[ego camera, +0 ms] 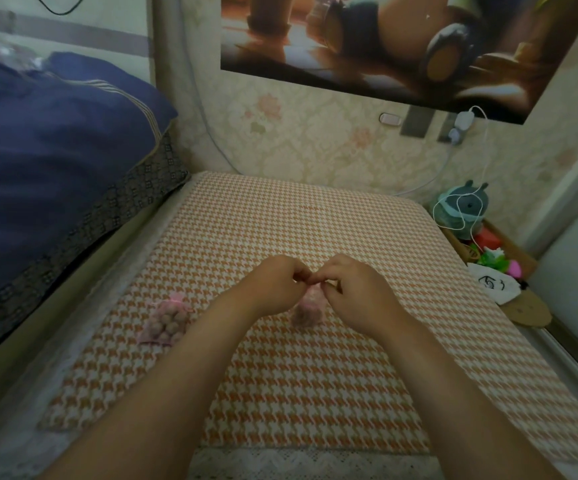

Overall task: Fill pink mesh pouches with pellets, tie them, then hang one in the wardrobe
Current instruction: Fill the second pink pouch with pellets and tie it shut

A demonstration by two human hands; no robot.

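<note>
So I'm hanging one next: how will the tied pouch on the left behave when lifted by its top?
The tied pouch is thin mesh, so it will probably hang floppy. Its round pellets look loose and will likely settle to the bottom. It lies slumped flat on the checked cloth, so rolling seems unlikely.

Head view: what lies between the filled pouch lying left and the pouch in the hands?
Between lying pouch and held pouch, only the left forearm crosses houndstooth cloth, in the head view.
</note>
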